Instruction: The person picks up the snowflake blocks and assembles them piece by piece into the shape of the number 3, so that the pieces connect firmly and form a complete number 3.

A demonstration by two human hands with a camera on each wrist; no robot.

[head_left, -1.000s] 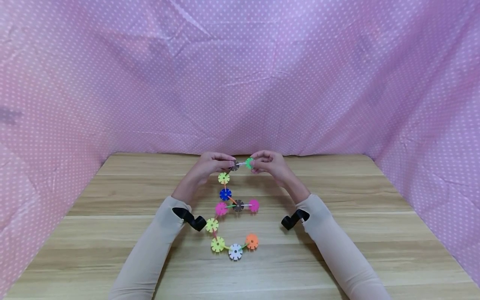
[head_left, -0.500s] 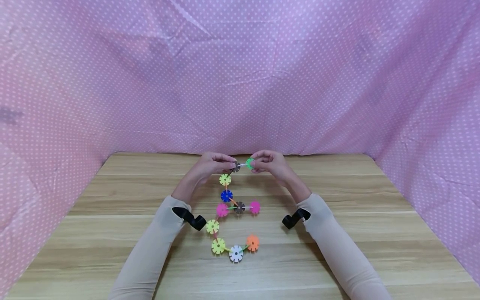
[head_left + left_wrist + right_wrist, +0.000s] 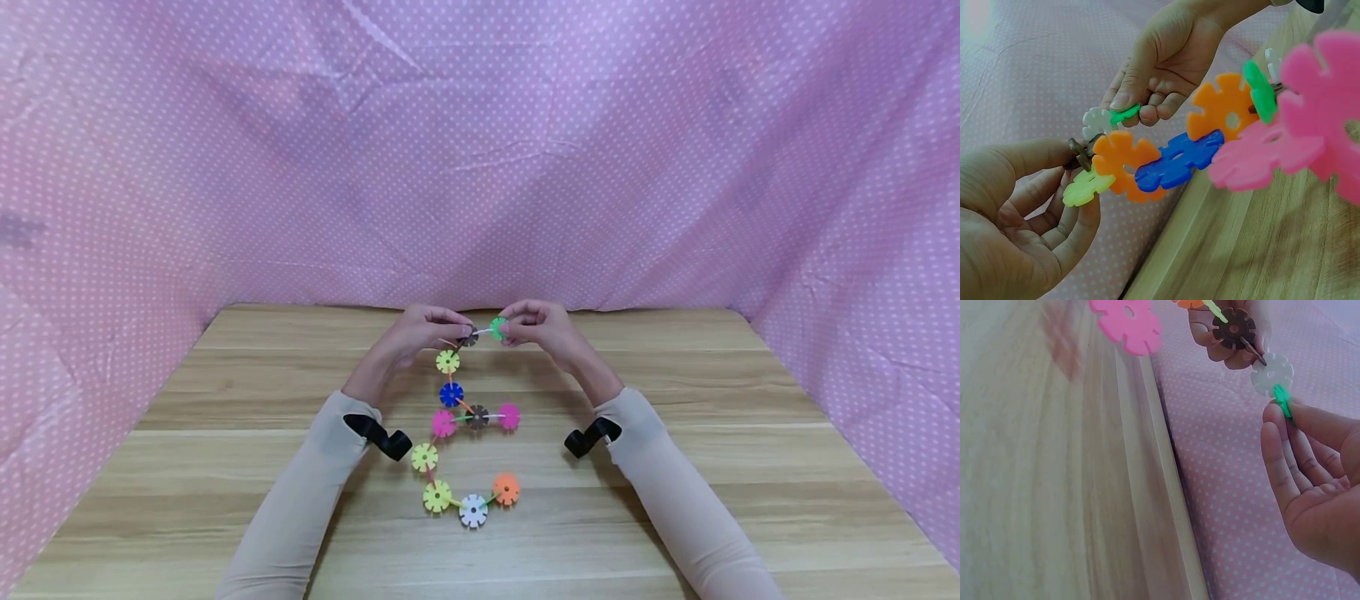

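Note:
My left hand [image 3: 422,330] and right hand [image 3: 542,327] hold up a chain of slotted plastic discs, shaped like an E in the head view. Between left thumb and fingers is a dark brown disc [image 3: 470,337] at the top corner. The right thumb and fingertips pinch a green disc [image 3: 497,328] at the top arm's end. A white disc [image 3: 1272,374], edge-on in the head view, joins those two. Below the left hand hang a yellow disc [image 3: 447,362], a blue disc [image 3: 452,395] and a pink disc [image 3: 443,423]. An orange disc [image 3: 506,489] ends the bottom arm.
A wooden table [image 3: 637,517] lies below the hands. Behind it and at both sides hangs a pink dotted cloth [image 3: 480,167]. A black wrist mount [image 3: 378,437] sits on the left sleeve, and another black mount [image 3: 592,437] on the right.
The hanging chain sways slightly, and its lower discs sit a little lower in the head view. Both hands keep their hold and stay almost in place.

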